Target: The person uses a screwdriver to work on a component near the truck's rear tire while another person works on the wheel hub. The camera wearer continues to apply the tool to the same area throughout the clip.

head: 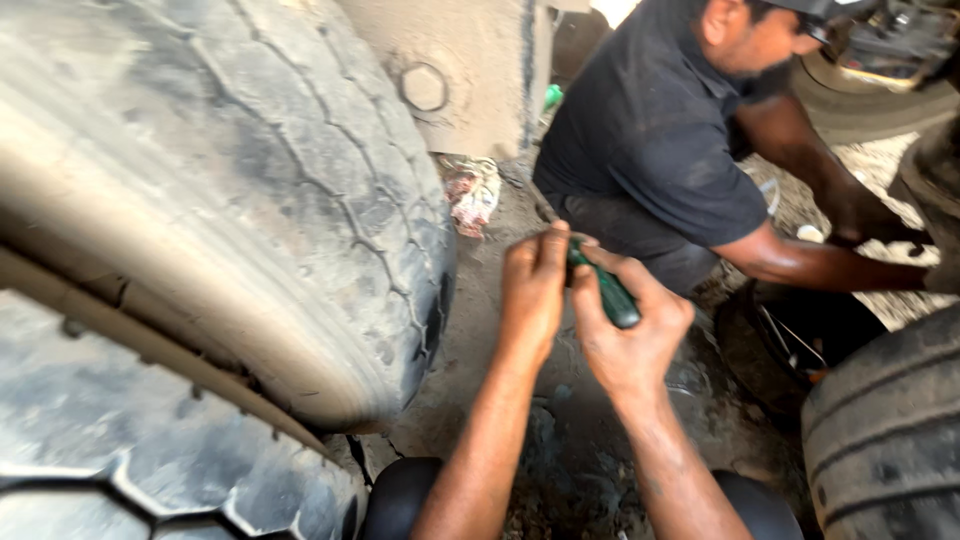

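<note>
Both of the person's hands meet in the middle of the view, over dusty, oil-stained ground: the right hand (630, 335) is clenched around the dark green plastic handle of a slim hand tool (606, 290), most likely a screwdriver, whose handle end pokes out between thumb and knuckles, while the left hand (533, 290) is closed with its fingertips pinched at the tool's upper end, where a thin pale ring or wire seems to sit (too small and blurred to tell what it is). The work in hand looks like fiddling something onto or off the tip of that tool, held in mid-air between the knees rather than against any part. Any further move here would call for a steady hold from the right hand and fine fingertip work from the left, since the piece at the tip is tiny. To the left, very near the left forearm, a huge worn black rubber truck tyre with deep cracked tread (250, 200) fills half the frame and crowds that side. Ahead, a co-worker in a black short-sleeved shirt (650, 130) crouches, arms reaching right towards another dark tyre (880, 430) and a black ring-shaped part on the ground (790, 345). A crumpled red-and-white rag (472, 195) lies by the wall.
</note>
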